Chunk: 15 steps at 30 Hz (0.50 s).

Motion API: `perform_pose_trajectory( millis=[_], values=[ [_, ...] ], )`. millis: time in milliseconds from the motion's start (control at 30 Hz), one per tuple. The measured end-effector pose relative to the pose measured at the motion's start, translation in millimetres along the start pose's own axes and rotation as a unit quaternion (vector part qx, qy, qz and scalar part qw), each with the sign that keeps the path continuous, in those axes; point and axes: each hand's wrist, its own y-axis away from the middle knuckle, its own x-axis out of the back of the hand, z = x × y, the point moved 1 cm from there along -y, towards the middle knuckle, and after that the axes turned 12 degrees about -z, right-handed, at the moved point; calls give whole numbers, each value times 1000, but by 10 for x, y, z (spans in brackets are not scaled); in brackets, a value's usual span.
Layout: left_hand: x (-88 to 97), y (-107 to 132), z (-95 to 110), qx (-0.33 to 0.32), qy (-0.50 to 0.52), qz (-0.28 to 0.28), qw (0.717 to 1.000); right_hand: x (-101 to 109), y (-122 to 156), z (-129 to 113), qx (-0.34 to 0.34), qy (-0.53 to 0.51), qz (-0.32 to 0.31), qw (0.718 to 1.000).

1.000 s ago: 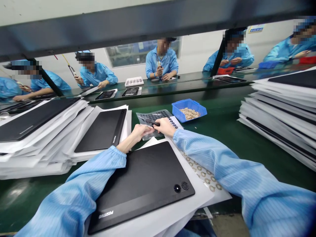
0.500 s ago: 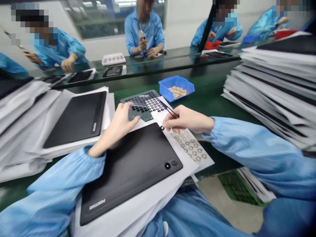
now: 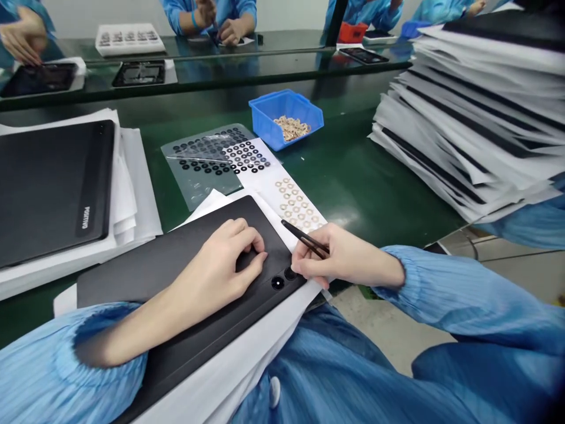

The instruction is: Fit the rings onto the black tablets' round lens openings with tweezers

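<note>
A black tablet (image 3: 212, 330) lies back up on white sheets in front of me, with two round camera spots near its right corner. My left hand (image 3: 225, 259) rests on it, fingers curled and thumb tip close to the forefinger; nothing shows between them. My right hand (image 3: 318, 256) grips dark tweezers (image 3: 302, 237), which point up and left. Its fingertips press at the camera spot (image 3: 290, 273) nearer the edge and partly hide it; the other camera spot (image 3: 278, 283) shows fully. Beyond lie a sheet of black rings (image 3: 247, 156) and tan rings (image 3: 295, 206) on white backing.
A blue bin (image 3: 286, 118) of small tan pieces stands behind the ring sheets. Another tablet (image 3: 53, 188) lies on paper at left. A tall stack of papers and dark panels (image 3: 468, 129) stands at right. Co-workers' hands (image 3: 232, 30) are across the bench.
My left hand has come back from the ring sheet onto the tablet and curled. My right hand, still with the tweezers, has moved down to the camera spots. The view has shifted.
</note>
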Motion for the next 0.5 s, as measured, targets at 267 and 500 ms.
perform_pose_trajectory(
  millis=[267,500],
  values=[
    [-20,-8,10,3,-2,-18,1000,0,23,-13,-2,62,-21,998],
    [-20,-2,6,-15,-12,-11,1000,-57,43,-144,-35,186,37,981]
  ],
)
